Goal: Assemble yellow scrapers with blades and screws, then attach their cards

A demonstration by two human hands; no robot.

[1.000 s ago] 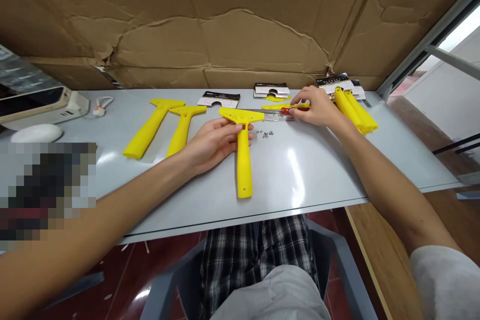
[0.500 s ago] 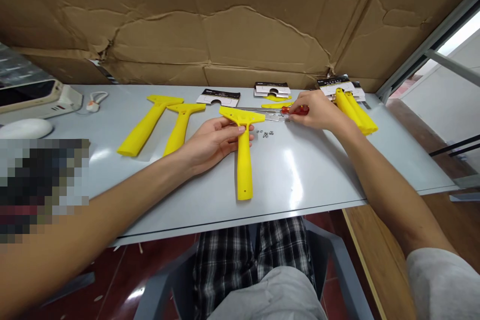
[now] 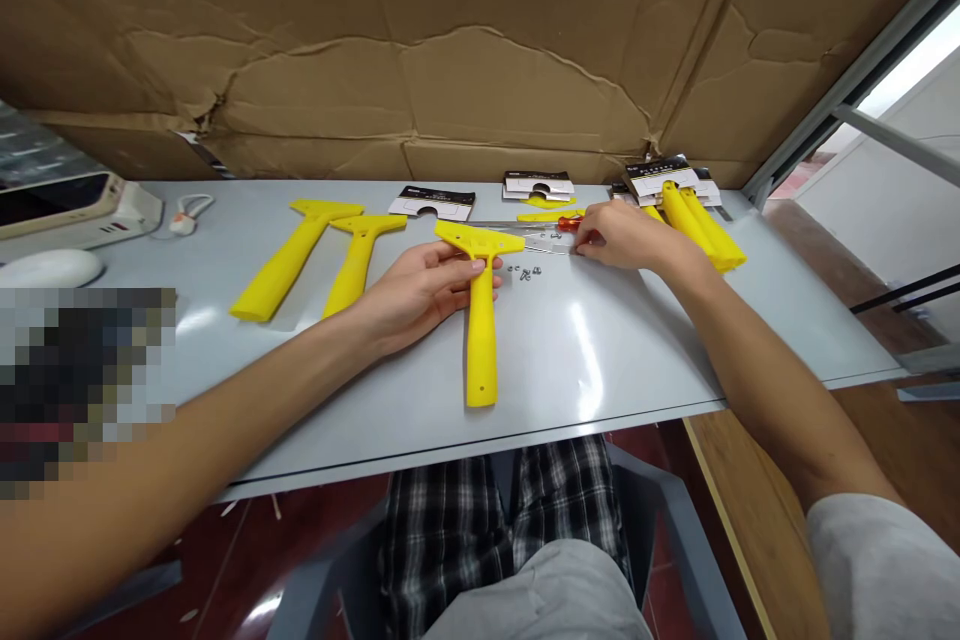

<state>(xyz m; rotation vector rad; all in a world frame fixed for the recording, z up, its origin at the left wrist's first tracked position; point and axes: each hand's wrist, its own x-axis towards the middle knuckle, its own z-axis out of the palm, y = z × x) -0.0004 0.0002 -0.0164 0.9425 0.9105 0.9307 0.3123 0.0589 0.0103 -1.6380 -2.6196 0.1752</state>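
My left hand (image 3: pixel 427 292) is closed around the neck of a yellow scraper handle (image 3: pixel 481 340), its wide head pointing away from me and its grip end towards me. At the right end of a thin metal plate (image 3: pixel 551 245), the fingers of my right hand (image 3: pixel 619 238) are pinched together. A screwdriver with a red handle (image 3: pixel 570 223) lies just behind that plate, partly hidden by my right hand. Several small screws or nuts (image 3: pixel 527 273) lie on the table between my hands, too small to tell apart.
Two yellow scraper handles (image 3: pixel 281 265) lie at the left, and more yellow handles (image 3: pixel 705 225) lie at the right by printed cards (image 3: pixel 664 178). Other cards (image 3: pixel 431 202) lie near the cardboard wall (image 3: pixel 315 80). A white mouse (image 3: pixel 49 267) is at far left.
My right hand has come off the red screwdriver handle and its fingertips have moved down and slightly left to the metal plate's end. My left hand holds the scraper handle much as before.
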